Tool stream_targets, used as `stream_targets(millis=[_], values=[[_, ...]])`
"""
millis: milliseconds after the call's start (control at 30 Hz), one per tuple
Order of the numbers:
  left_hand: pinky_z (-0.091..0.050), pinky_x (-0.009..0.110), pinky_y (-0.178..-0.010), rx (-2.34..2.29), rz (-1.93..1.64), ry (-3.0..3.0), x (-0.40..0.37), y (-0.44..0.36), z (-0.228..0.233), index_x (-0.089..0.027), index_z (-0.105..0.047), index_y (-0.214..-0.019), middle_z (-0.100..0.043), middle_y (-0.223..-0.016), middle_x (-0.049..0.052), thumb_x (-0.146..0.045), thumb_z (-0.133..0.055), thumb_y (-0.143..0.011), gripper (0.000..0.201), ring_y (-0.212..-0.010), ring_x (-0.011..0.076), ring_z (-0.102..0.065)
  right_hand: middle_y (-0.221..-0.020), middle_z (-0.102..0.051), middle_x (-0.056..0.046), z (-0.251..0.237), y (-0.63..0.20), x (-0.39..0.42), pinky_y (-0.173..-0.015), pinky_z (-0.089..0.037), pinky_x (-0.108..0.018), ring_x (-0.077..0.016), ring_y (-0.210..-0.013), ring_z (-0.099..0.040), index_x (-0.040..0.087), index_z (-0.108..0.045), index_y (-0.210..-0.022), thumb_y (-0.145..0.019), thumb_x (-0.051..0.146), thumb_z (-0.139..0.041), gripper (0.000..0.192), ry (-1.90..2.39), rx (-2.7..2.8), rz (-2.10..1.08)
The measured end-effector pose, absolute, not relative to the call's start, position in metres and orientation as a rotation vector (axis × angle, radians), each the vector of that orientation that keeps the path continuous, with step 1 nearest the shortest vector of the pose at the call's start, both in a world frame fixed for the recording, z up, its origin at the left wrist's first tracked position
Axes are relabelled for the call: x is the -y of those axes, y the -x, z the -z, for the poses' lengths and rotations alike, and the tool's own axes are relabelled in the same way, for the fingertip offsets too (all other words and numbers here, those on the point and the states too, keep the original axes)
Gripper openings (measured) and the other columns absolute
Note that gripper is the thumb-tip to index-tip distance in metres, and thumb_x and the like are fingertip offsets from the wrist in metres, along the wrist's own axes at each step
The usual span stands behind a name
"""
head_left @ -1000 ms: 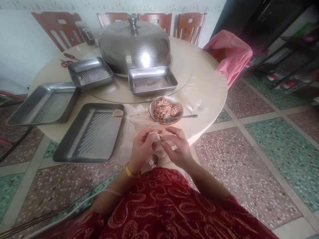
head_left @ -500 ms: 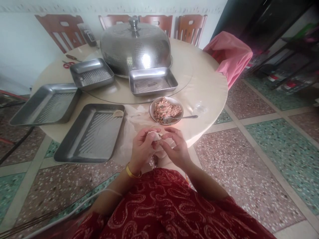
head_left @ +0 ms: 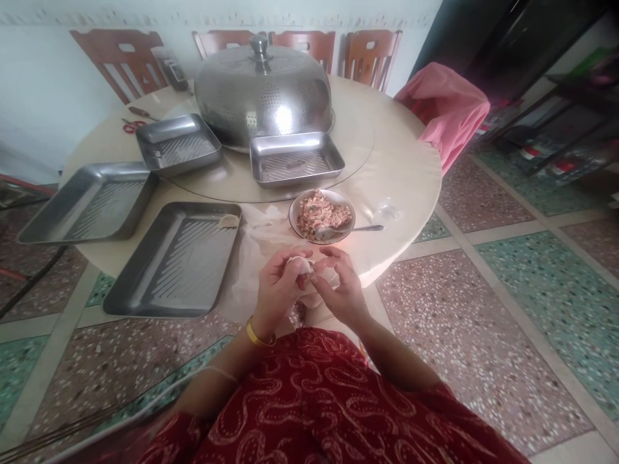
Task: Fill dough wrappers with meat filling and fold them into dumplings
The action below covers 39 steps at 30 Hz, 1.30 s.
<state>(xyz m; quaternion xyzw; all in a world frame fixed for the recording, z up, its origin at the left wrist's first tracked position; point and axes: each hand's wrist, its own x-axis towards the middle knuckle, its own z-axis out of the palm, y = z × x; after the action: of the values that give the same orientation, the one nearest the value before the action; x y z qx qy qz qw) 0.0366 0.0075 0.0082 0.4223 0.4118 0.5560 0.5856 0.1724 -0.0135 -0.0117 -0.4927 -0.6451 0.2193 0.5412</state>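
My left hand [head_left: 275, 289] is closed around a small white dumpling [head_left: 302, 263], thumb lying along its near side. The thumb and fingertips of my right hand [head_left: 344, 290] pinch the dumpling's right edge. Fingers partly hide the dough, so its fold cannot be made out. Just beyond my hands stands a bowl [head_left: 292, 227] of pinkish minced filling [head_left: 319, 211], with a metal spoon [head_left: 370, 227] resting in it, handle to the right. To the left, one pale finished-looking dumpling [head_left: 228, 222] lies in the upper right corner of a large metal tray [head_left: 188, 274].
A crumpled translucent plastic sheet [head_left: 256, 241] lies beside the tray. More metal trays [head_left: 94, 200] stand at left and farther back, before a big domed perforated steel lid [head_left: 264, 90]. Red-handled scissors [head_left: 133, 127] lie at the back left. A pink cloth [head_left: 447, 103] covers a chair at right.
Both hands stay in nearly the same place around the dumpling. My right fingers have shifted slightly left and bent a little closer to it.
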Motion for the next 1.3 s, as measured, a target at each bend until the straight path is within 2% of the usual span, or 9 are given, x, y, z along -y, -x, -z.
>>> stream_targets(millis=[333,567,700,1000,1200,1300], values=[[-0.048,0.019,-0.052,-1.010,-1.265,-1.053,-0.007,-0.039,-0.007,-0.016,-0.066,-0.089,-0.072,-0.104,0.006,-0.034,-0.066,-0.084,0.019,-0.054,0.0040,-0.054,-0.118,-0.058,-0.009,0.011,-0.167,0.012,-0.094,-0.054,-0.043,-0.0235,-0.116,-0.056,0.026,-0.068,-0.095,-0.087,0.019,-0.063,0.012,1.151,1.553,-0.306],[-0.049,0.019,-0.053,-1.001,-1.271,-1.034,-0.004,-0.038,-0.008,-0.017,-0.065,-0.091,-0.072,-0.106,0.006,-0.031,-0.067,-0.082,0.017,-0.054,0.0037,-0.055,-0.114,-0.057,-0.008,0.010,-0.168,0.011,-0.092,-0.054,-0.043,-0.0232,-0.115,-0.057,0.025,-0.063,-0.088,-0.087,0.017,-0.061,0.008,1.154,1.564,-0.259],[-0.049,0.019,-0.054,-1.015,-1.279,-1.032,-0.003,-0.039,-0.009,-0.017,-0.066,-0.090,-0.072,-0.107,0.006,-0.031,-0.067,-0.082,0.016,-0.055,0.0041,-0.056,-0.113,-0.058,-0.009,0.010,-0.169,0.011,-0.093,-0.053,-0.043,-0.0236,-0.115,-0.057,0.024,-0.061,-0.085,-0.085,0.022,-0.064,0.004,1.171,1.546,-0.345],[-0.050,0.021,-0.056,-1.075,-1.254,-1.131,-0.002,-0.038,-0.012,-0.017,-0.067,-0.088,-0.073,-0.109,0.008,-0.032,-0.067,-0.080,0.017,-0.060,0.0074,-0.060,-0.121,-0.058,-0.008,0.002,-0.169,0.011,-0.100,-0.050,-0.046,-0.0255,-0.119,-0.055,0.024,-0.064,-0.077,-0.081,0.027,-0.069,0.007,1.205,1.510,-0.638],[-0.054,0.023,-0.070,-1.055,-1.272,-1.142,-0.002,-0.036,-0.007,-0.018,-0.068,-0.091,-0.073,-0.108,0.008,-0.031,-0.068,-0.081,0.016,-0.086,0.0153,-0.067,-0.126,-0.059,-0.009,0.002,-0.171,0.011,-0.102,-0.049,-0.048,-0.0271,-0.124,-0.053,0.025,-0.069,-0.084,-0.081,0.025,-0.068,0.003,1.185,1.522,-0.679],[-0.051,0.020,-0.060,-1.044,-1.272,-1.080,-0.003,-0.036,-0.008,-0.018,-0.067,-0.089,-0.074,-0.105,0.007,-0.032,-0.069,-0.081,0.016,-0.071,0.0104,-0.064,-0.124,-0.061,-0.010,0.004,-0.172,0.011,-0.100,-0.050,-0.048,-0.0265,-0.121,-0.057,0.025,-0.070,-0.087,-0.081,0.024,-0.069,0.006,1.165,1.496,-0.682]])
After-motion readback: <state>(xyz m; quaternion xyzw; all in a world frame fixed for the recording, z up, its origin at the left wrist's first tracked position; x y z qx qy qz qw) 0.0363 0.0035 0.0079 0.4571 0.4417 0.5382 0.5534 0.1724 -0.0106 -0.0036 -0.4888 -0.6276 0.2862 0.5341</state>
